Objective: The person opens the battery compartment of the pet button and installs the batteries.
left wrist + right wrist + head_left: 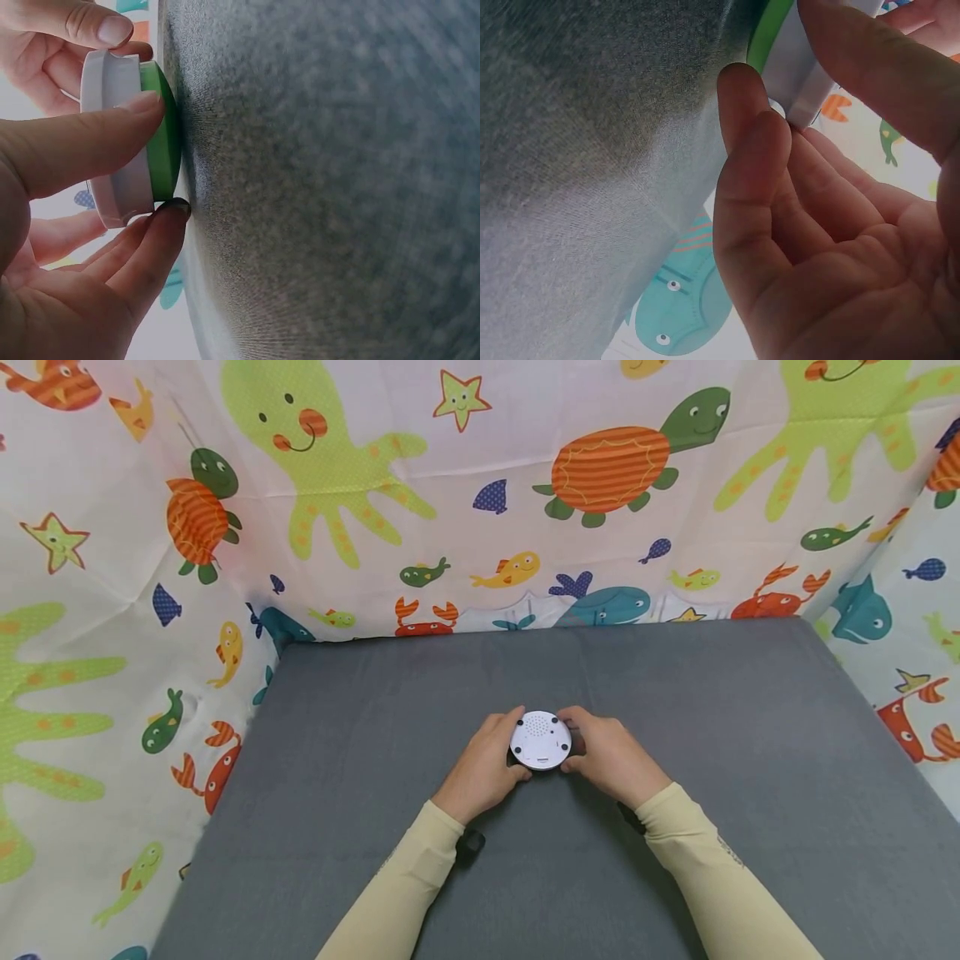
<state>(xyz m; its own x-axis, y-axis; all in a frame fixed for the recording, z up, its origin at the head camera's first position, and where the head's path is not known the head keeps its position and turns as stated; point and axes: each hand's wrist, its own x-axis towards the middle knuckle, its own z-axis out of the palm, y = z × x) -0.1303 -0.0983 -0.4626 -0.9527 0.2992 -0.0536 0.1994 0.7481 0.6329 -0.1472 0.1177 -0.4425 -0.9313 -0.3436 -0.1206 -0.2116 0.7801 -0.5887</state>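
Note:
Near the middle of the grey table sits a round white device [541, 740], its flat face with small dark feet and a patch of tiny holes turned up. Side on, in the left wrist view, its body is white with a green, rounded underside [162, 165] against the table cloth. My left hand [486, 764] grips its left side, thumb across the rim and fingers on the far side. From the right, my right hand [609, 760] holds the opposite edge between thumb and curled fingers. The right wrist view cuts off most of the device [795, 67].
Grey cloth covers the table [360, 735]. A white curtain [465, 568] printed with sea animals hangs along the back edge and both sides. Dark bands or wrist cameras [470, 847] sit under the sleeves.

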